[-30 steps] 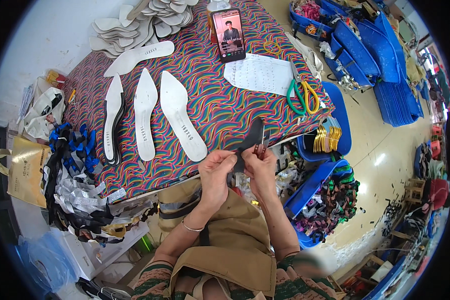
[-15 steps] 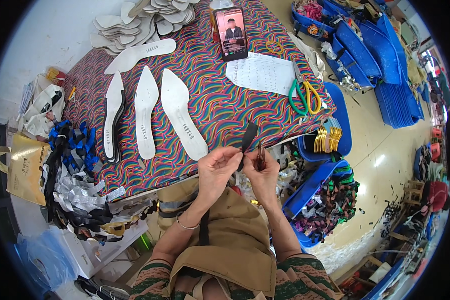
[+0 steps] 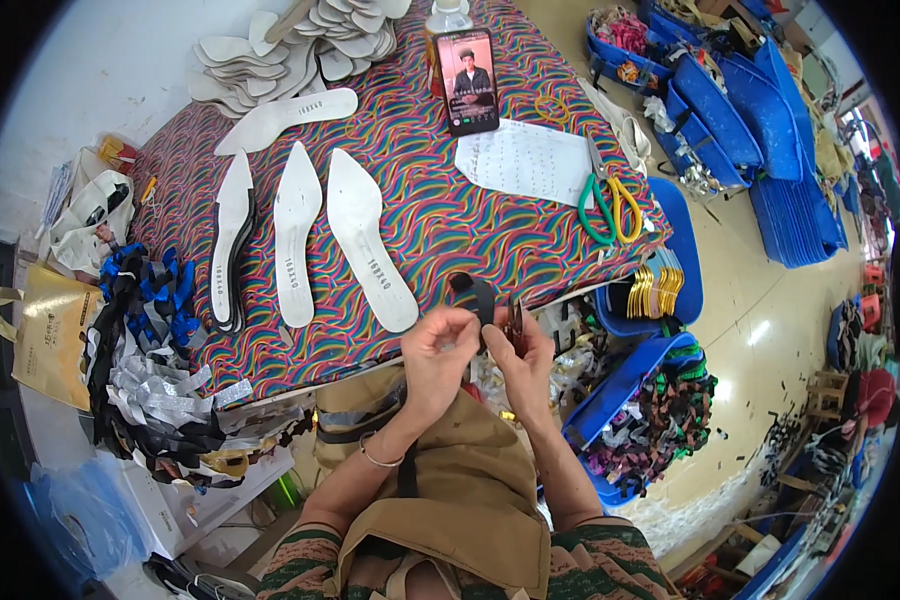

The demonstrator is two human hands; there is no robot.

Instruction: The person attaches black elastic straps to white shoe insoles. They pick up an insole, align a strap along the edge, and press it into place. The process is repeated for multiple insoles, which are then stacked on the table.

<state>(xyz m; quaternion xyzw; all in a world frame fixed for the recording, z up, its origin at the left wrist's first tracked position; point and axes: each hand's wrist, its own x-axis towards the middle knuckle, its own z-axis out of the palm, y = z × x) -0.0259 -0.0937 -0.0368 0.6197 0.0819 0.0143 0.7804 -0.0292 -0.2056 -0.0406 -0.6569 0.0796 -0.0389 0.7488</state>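
Note:
A short black strip (image 3: 480,297) curls upward between my hands at the table's front edge. My left hand (image 3: 436,358) pinches its lower part between thumb and fingers. Close on the right, my right hand (image 3: 526,362) is closed around a small dark reddish-brown tool with narrow tips (image 3: 515,326); its exact kind is hard to make out. The right thumb is near or at the strip; whether it touches I cannot tell. Beyond my left hand lie white shoe-insole pieces, the nearest insole (image 3: 372,245) among them, and a stack of insoles (image 3: 232,245) with black edges.
On the patterned tablecloth (image 3: 410,180) stand a phone (image 3: 467,82) and a bottle, beside a paper sheet (image 3: 520,160) and scissors (image 3: 610,208). More insoles (image 3: 270,65) pile up at the back. Strips (image 3: 155,390) hang at left; a blue bin of scraps (image 3: 650,420) sits at right.
The black strip, upright before, now bends over and curls to the left. Both hands have shifted slightly downward. My view has tilted a little, so the table things appear lower.

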